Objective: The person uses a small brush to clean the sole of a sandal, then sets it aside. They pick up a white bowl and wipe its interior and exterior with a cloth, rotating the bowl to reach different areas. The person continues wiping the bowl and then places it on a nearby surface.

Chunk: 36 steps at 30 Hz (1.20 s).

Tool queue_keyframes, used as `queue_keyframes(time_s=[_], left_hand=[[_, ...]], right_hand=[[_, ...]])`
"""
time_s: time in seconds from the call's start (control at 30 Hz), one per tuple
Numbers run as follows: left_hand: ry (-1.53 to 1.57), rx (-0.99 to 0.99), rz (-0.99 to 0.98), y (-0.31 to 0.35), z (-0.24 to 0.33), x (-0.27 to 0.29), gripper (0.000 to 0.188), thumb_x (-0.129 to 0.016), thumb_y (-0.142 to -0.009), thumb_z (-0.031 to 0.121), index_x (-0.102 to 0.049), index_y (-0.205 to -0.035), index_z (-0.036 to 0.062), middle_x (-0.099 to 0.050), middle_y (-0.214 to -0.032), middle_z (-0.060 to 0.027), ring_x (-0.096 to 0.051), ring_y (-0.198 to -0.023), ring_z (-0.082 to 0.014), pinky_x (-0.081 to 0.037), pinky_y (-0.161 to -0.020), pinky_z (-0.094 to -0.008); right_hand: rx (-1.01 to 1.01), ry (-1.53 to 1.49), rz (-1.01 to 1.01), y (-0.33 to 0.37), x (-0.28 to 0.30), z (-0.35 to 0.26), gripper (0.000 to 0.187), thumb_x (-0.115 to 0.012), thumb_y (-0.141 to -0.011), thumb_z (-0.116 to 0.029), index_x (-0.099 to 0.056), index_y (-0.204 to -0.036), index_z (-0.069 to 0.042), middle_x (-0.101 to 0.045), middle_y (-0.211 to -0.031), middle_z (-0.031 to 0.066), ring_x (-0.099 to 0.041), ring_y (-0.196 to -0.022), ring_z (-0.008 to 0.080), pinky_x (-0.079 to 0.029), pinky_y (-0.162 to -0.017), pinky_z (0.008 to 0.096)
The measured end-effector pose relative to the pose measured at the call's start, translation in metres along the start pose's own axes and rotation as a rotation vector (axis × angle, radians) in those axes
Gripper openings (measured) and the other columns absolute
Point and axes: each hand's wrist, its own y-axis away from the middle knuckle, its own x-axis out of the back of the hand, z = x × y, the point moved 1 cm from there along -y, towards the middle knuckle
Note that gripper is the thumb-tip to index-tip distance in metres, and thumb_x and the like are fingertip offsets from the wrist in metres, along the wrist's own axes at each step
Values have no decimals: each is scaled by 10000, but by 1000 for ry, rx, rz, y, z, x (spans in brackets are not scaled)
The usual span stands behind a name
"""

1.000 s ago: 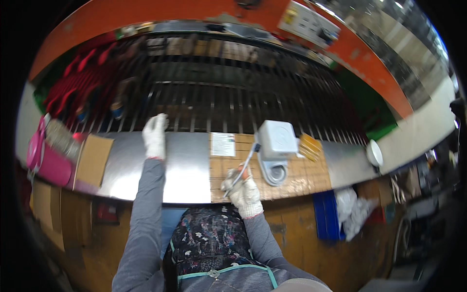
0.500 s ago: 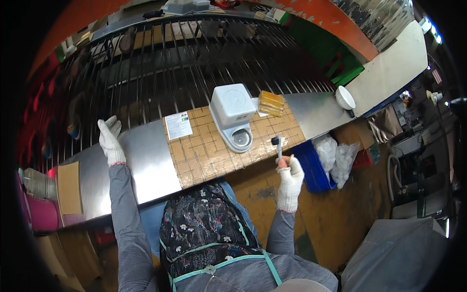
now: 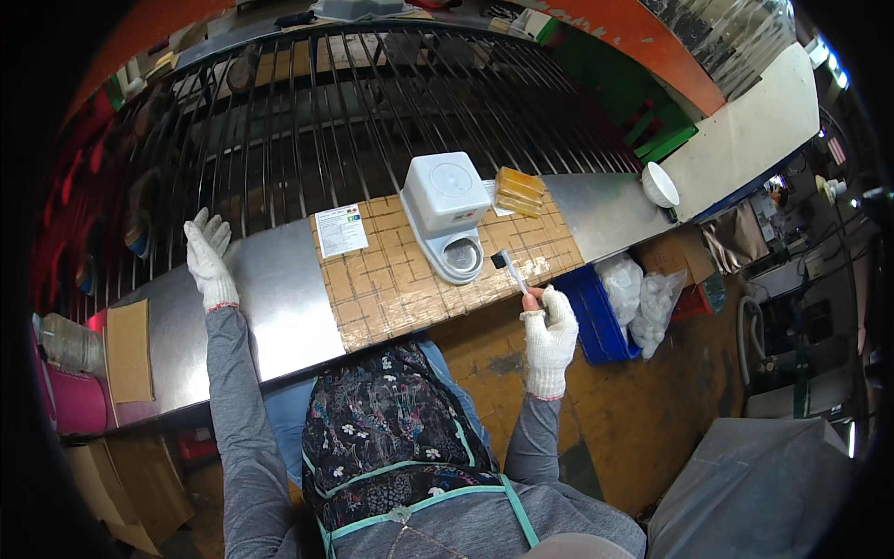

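Two gloved hands work at a long steel counter (image 3: pixel 279 298), seen from above the person's head. Behind the counter runs a wide rack of dark metal bars (image 3: pixel 372 112), curving with the lens. A brown cardboard mat (image 3: pixel 391 279) marked with a grid covers the middle of the counter. Below the counter edge, to the right, a blue crate (image 3: pixel 596 321) stands on the floor beside white plastic bags (image 3: pixel 643 293). On the mat stands a pale grey box-shaped machine (image 3: pixel 447 196) with a round dish at its front. Just right of the machine lies a small stack of yellow blocks (image 3: pixel 520 189). A white printed card (image 3: pixel 341 229) lies on the mat's left end. A white bowl (image 3: pixel 659 184) rests at the counter's far right.

The left hand (image 3: pixel 207 259), in a white knit glove, lies flat and open on the bare steel, fingers spread toward the rack, holding nothing. The right hand (image 3: pixel 548 331), also gloved, is closed around the handle of a small brush (image 3: pixel 510 268). The brush points up and left, its dark head over the mat's near edge, just beside the machine's dish.
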Motion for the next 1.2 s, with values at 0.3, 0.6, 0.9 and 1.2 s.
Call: queue_keyframes(time_s=[0.3, 0.6, 0.9, 1.2], left_hand=[[20, -13, -2, 4, 6, -3, 734, -263, -1052, 594, -448, -1462, 15, -545, -1369, -305, -578, -1243, -409, -460, -1075, -477], [13, 17, -3, 5, 9, -5, 715, -243, -1065, 561, -449, -1455, -1, -538, -1374, -309, -571, -1251, -415, -456, -1080, -479], [25, 21, -2, 1, 6, -2, 722, -266, -1062, 560, -448, -1452, -20, -541, -1368, -309, -572, -1252, -406, -463, -1076, -467], [6, 24, -13, 6, 8, -4, 744, -253, -1056, 584, -423, -1477, -6, -519, -1408, -296, -552, -1276, -404, -426, -1104, -484]], right_hand=[[34, 177, -67, -6, 2, -5, 135, -697, -912, -139, -699, -958, -12, -589, -802, 69, -589, -676, 154, -452, -600, 331], [388, 707, -105, -26, -16, -7, 96, -724, -867, -190, -678, -888, -109, -615, -803, 60, -597, -778, 266, -396, -731, 396], [426, 870, -150, -41, -30, -2, 88, -738, -824, -185, -672, -875, -157, -638, -845, 49, -610, -831, 271, -392, -735, 420], [455, 768, -87, -40, -14, -3, 86, -742, -822, -184, -679, -870, -151, -653, -857, 47, -615, -857, 262, -390, -733, 431]])
